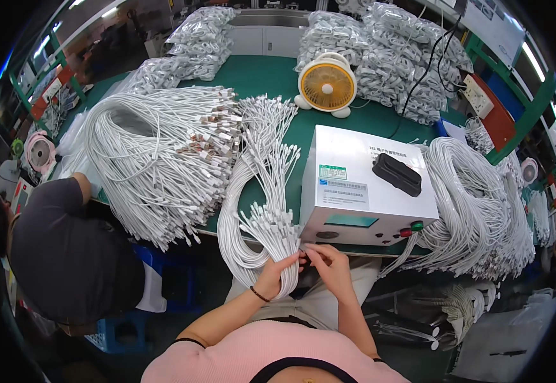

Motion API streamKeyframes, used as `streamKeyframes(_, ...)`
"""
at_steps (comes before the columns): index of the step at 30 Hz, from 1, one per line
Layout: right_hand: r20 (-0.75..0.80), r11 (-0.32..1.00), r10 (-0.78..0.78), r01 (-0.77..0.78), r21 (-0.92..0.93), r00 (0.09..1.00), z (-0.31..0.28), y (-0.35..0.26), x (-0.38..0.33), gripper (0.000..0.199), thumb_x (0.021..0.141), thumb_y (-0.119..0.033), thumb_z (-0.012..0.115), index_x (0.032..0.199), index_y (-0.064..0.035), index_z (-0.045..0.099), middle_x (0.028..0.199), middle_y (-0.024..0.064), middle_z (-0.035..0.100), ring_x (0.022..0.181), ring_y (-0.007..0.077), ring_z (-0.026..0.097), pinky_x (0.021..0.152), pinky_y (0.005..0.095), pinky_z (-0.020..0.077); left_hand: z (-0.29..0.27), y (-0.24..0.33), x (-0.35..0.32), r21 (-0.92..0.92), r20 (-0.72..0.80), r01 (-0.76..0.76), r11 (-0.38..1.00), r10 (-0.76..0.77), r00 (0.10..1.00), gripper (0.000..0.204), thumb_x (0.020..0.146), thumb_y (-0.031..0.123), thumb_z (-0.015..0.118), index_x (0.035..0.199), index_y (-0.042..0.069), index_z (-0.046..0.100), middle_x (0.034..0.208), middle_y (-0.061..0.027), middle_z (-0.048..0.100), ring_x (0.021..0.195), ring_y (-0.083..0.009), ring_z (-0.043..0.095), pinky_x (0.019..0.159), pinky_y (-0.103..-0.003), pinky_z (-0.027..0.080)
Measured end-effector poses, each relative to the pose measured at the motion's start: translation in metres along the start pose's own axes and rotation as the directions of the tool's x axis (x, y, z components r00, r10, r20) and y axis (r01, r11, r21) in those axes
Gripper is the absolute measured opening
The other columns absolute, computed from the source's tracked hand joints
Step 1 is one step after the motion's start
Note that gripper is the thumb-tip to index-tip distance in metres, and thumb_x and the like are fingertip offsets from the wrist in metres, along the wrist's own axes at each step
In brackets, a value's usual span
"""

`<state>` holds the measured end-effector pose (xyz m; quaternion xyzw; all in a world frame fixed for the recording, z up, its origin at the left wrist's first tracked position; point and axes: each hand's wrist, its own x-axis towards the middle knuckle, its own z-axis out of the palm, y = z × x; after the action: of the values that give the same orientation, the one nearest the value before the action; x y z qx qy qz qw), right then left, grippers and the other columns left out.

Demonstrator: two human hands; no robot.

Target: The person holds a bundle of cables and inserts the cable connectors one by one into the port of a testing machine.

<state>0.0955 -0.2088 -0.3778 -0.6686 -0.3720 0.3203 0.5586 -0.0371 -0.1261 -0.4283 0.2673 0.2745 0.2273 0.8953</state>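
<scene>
My left hand (pixel 274 276) is wrapped round a thick bundle of white cables (pixel 270 233) at the table's front edge. The bundle loops back over the green tabletop, and its pale connector ends fan out above my fingers. Beside it, the thumb and fingers of my right hand (pixel 331 265) are pinched together near the cable ends. What they pinch is too small to make out. Just beyond both hands stands a white box-shaped electrical tester (pixel 368 210) with a small screen, red and green buttons and a black handle on top.
To the left lies a big coiled heap of white cables (pixel 157 137); another cable heap (pixel 476 198) hangs over the edge at right. Bagged cables (pixel 386 57) are stacked behind a yellow-and-white fan (pixel 327 88). A person in dark clothing (pixel 74 255) sits close by on my left.
</scene>
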Motion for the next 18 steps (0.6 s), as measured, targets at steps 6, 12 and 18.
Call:
streamKeyframes(6, -0.002, 0.961, -0.141, 0.137, -0.240, 0.990, 0.002, 0.008, 0.005, 0.016, 0.082, -0.009, 0.067, 0.095, 0.0001, 0.067, 0.077, 0.0076, 0.063, 0.062, 0.0104, 0.058, 0.056, 0.0219, 0.0445, 0.006, -0.006, -0.002, 0.131, -0.024, -0.072, 0.989, 0.076, 0.997, 0.034, 0.085, 0.008, 0.062, 0.116, 0.003, 0.052, 0.103, -0.0059, 0.061, 0.090, -0.0149, 0.060, 0.077, -0.027, 0.049)
streamKeyframes(12, -0.112, 0.985, -0.066, 0.047, -0.166, 0.991, 0.007, -0.002, 0.007, 0.021, 0.078, -0.008, 0.070, 0.097, -0.0013, 0.067, 0.081, 0.0067, 0.063, 0.061, 0.0091, 0.057, 0.054, 0.0220, 0.0441, 0.014, -0.001, -0.002, 0.074, -0.019, -0.037, 0.997, 0.038, 0.999, 0.039, 0.081, 0.001, 0.064, 0.118, 0.002, 0.051, 0.109, -0.0075, 0.060, 0.095, -0.0165, 0.060, 0.080, -0.029, 0.051)
streamKeyframes(18, -0.070, 0.974, -0.110, 0.093, -0.208, 0.992, 0.009, -0.024, 0.004, 0.024, 0.077, -0.008, 0.071, 0.099, -0.0025, 0.067, 0.084, 0.0067, 0.063, 0.060, 0.0083, 0.056, 0.052, 0.0221, 0.0437, 0.016, 0.005, -0.010, 0.151, 0.012, -0.037, 0.988, 0.035, 0.999, 0.046, 0.079, 0.000, 0.066, 0.122, 0.001, 0.049, 0.112, -0.0083, 0.059, 0.097, -0.0168, 0.059, 0.082, -0.029, 0.050)
